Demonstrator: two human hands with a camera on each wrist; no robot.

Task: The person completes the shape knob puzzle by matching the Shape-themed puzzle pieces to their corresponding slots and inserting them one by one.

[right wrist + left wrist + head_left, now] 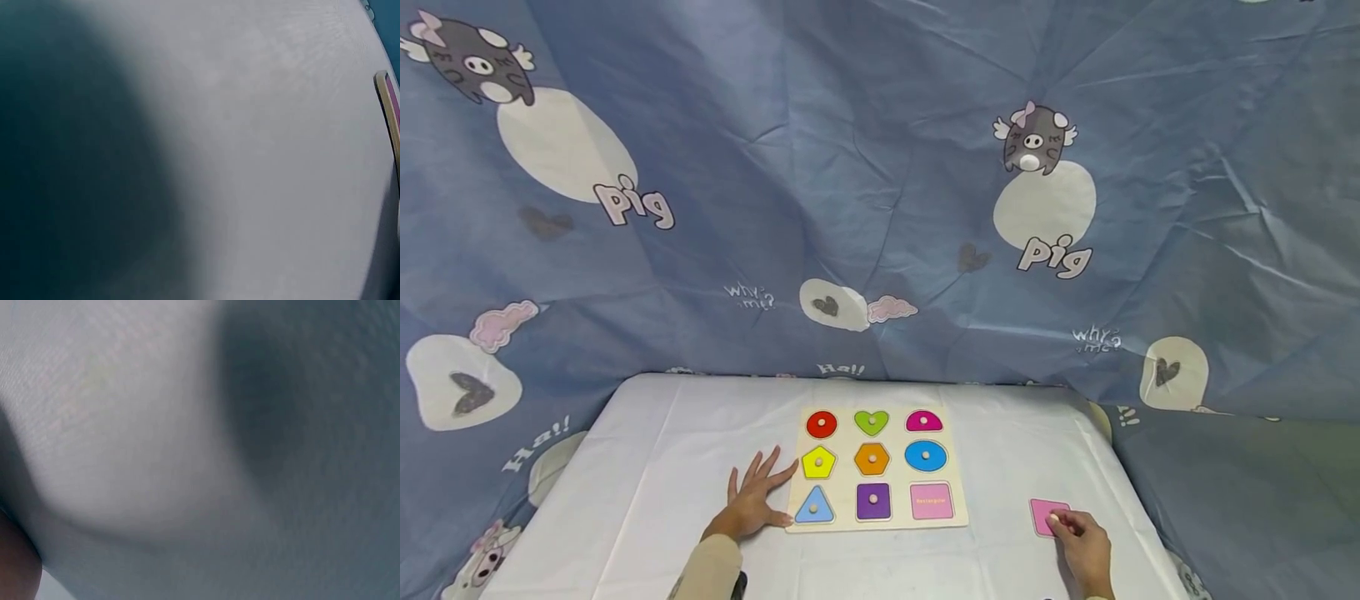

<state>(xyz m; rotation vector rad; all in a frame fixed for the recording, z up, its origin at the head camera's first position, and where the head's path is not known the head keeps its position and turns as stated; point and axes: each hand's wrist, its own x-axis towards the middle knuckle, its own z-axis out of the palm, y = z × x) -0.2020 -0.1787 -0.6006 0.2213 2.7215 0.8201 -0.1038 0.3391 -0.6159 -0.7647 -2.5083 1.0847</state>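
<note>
A wooden shape puzzle board lies on the white cloth, with knobbed pieces in most of its recesses. Its bottom right recess is pink, lettered, and holds no knobbed piece. At the board's left edge, my left hand has its fingers spread, thumb by the lower corner and index finger by the yellow pentagon. Off to the right, my right hand pinches the knob of a pink rectangle puzzle piece. In the right wrist view, the edge of a pink piece shows at the far right.
The table is covered with a white cloth. Behind it hangs a blue curtain printed with pigs and lettering, which also drops down at both sides. The left wrist view is mostly blurred cloth.
</note>
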